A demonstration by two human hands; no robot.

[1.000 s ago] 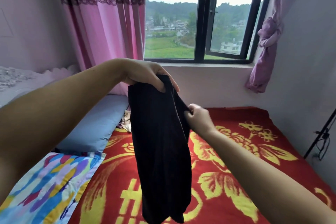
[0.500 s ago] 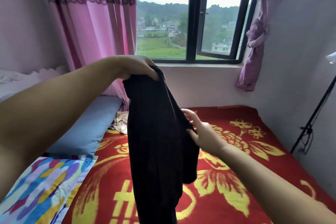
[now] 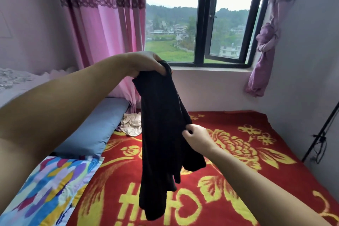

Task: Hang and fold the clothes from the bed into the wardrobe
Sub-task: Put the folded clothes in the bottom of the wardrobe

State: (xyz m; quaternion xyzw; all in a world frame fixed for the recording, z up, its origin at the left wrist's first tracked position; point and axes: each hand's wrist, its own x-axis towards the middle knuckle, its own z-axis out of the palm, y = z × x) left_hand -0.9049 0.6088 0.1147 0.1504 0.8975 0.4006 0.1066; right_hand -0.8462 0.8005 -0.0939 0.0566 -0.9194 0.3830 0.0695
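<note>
L hand [image 3: 146, 64] clamps the top of the black garment [image 3: 161, 134] hanging over the bed [image 3: 256, 152], R hand [image 3: 197, 137] pinches its side edge mid-way — best to pull that edge out w/ both grips firm, find seams, then fold.

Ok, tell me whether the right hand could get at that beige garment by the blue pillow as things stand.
Probably not directly: the right hand is pinching the black garment, which hangs between it and the beige garment.
</note>
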